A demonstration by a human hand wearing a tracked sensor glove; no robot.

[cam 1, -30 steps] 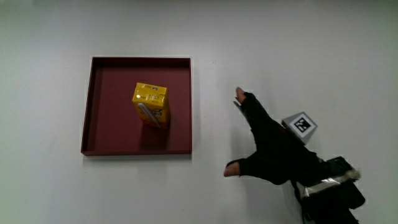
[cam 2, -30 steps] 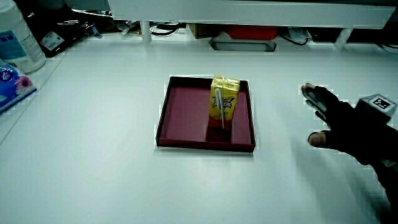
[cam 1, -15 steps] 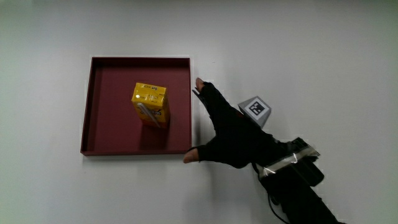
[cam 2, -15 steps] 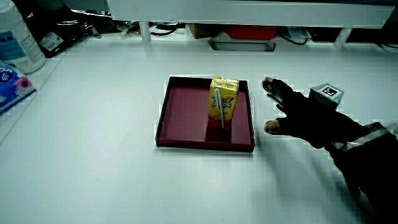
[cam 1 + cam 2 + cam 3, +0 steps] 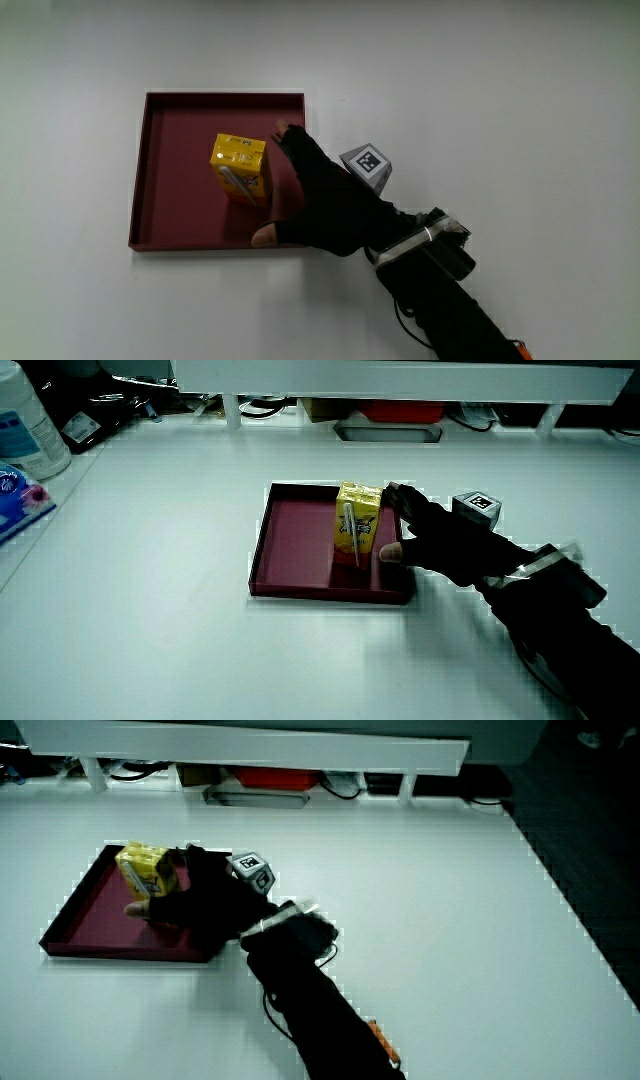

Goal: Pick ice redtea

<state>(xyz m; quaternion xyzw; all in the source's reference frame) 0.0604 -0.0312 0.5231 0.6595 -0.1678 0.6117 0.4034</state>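
White table (image 5: 480, 90) fills the main view, and both side views show it running up to a low partition (image 5: 400, 380). Compared with half a second ago, the hand (image 5: 325, 205) has moved from the bare table just beside the tray (image 5: 150, 215) to over the tray's edge, so its fingers now reach inside the tray. One second ago it was well apart from the tray. The tray and the carton did not change place.

On the table lies one dark red square tray. In it stands one yellow carton (image 5: 242, 168), the ice redtea, upright, about in the middle of the tray. A straw on its side shows in a side view (image 5: 351, 532).

One gloved hand is in view, with one small patterned cube (image 5: 366, 165) on its back, and its forearm (image 5: 450, 300) comes from the person's side. The hand is just beside the carton. Its fingers (image 5: 293, 143) are spread, with the thumb (image 5: 266, 236) nearer to the person than the carton and the long fingers farther from the person. The carton sits in the gap between thumb and fingers. The hand holds nothing; I cannot tell if a fingertip already touches the carton.

At the table's edge in a side view stand one white bottle (image 5: 30, 420) and one blue and pink packet (image 5: 20, 495).
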